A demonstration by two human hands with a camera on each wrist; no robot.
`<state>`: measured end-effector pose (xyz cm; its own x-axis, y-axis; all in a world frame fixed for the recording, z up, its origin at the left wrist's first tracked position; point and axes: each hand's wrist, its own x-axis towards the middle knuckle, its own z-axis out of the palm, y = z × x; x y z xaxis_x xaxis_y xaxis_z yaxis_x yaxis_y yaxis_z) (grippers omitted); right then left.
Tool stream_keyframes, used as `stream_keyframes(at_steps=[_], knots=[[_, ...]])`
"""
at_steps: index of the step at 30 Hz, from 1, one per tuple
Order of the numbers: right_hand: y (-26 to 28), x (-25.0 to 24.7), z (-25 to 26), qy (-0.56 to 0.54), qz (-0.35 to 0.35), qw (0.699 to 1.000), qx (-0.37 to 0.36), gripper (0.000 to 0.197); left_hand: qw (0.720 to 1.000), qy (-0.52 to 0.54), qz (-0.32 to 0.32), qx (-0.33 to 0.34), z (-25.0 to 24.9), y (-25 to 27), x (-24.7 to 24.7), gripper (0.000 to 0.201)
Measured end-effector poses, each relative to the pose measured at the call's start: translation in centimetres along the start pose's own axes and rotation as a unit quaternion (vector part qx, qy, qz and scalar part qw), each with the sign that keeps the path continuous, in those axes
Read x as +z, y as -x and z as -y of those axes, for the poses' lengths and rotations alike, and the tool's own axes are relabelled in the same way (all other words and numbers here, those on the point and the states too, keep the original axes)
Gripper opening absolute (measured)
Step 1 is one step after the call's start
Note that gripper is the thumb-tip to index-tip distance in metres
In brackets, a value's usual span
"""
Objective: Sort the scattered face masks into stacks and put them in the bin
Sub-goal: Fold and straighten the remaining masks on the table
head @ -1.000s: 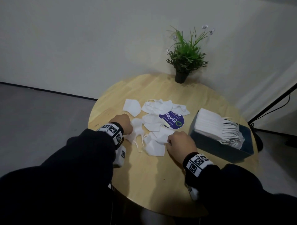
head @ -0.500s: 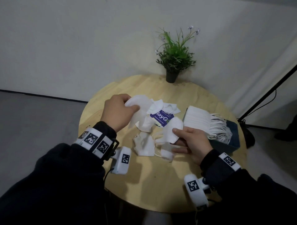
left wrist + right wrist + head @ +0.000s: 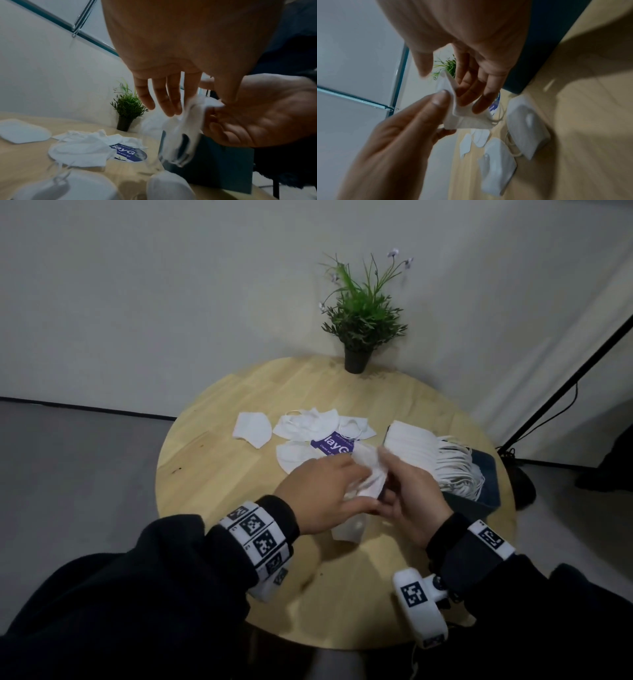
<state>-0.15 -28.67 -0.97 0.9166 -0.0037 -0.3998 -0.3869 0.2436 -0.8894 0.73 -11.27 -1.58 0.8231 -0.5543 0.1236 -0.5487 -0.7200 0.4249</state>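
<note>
Both hands meet above the middle of the round desk [image 3: 212,481], working one white mask [image 3: 368,474] between them. The left hand [image 3: 322,494] pinches it between thumb and first finger with the other fingers [image 3: 161,97] straight and apart; the right hand [image 3: 411,501] has its fingers [image 3: 471,86] curled loosely against the mask's other face, thumb above the fold. The step in hand looks like flattening or folding a mask so that it can go on a stack. More loose masks [image 3: 308,426] lie in the upper middle of the head view round a purple sticker [image 3: 330,445], one more mask [image 3: 347,530] lies just below the hands, and a thick stack [image 3: 414,446] already sits in the dark bin [image 3: 479,505] at centre right. The next move probably calls for squaring the held mask, loops tucked, then pairing it with another from the desk or carrying it right to the bin. The bin is close to the right hand, and its dangling ear loops could snag. The desk edge runs close below the wrists; bare wood lies to the left. A potted plant [image 3: 359,337] stands at the far edge, well apart.
</note>
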Motion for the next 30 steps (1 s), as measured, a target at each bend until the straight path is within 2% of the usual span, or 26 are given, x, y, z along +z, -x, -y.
stream_keyframes(at_steps=[2, 4, 7, 10, 12, 14, 16, 18, 23, 30], knots=[[0.1, -0.4, -0.2, 0.069, -0.007, 0.996, -0.055, 0.015, 0.997, 0.077, -0.013, 0.011, 0.6, -0.1, -0.5, 0.051], [0.0, -0.8, -0.4, 0.084, -0.014, 0.993, -0.087, 0.011, 0.989, 0.146, -0.031, -0.002, 1.4, -0.3, -1.1, 0.032], [0.0, -1.1, -0.2, 0.061, 0.004, 0.994, -0.092, 0.014, 0.975, 0.178, -0.106, -0.083, 2.4, -0.7, -2.2, 0.01], [0.3, -1.2, 0.0, 0.053, 0.041, 0.994, -0.091, 0.016, 0.929, 0.316, -0.116, -0.152, 3.0, -0.9, -2.7, 0.037], [0.4, -1.1, -0.1, 0.061, 0.049, 0.991, -0.105, 0.016, 0.895, 0.413, -0.084, -0.147, 2.6, -1.0, -2.5, 0.051], [0.6, -1.2, -0.2, 0.069, 0.027, 0.989, -0.127, 0.014, 0.875, 0.459, -0.07, -0.135, 2.0, -1.1, -2.1, 0.038], [0.7, -1.2, -0.2, 0.07, 0.005, 0.987, -0.142, 0.013, 0.866, 0.469, -0.086, -0.147, 1.5, -1.2, -2.2, 0.016], [0.7, -1.2, -0.1, 0.073, -0.003, 0.986, -0.149, 0.013, 0.86, 0.475, -0.093, -0.162, 1.4, -1.3, -2.5, 0.009], [0.6, -1.1, 0.0, 0.061, -0.019, 0.986, -0.157, 0.009, 0.846, 0.488, -0.108, -0.186, 1.3, -1.3, -2.8, 0.01], [0.6, -1.1, -0.2, 0.074, -0.013, 0.985, -0.155, 0.01, 0.845, 0.48, -0.118, -0.202, 1.5, -1.4, -2.9, 0.016]])
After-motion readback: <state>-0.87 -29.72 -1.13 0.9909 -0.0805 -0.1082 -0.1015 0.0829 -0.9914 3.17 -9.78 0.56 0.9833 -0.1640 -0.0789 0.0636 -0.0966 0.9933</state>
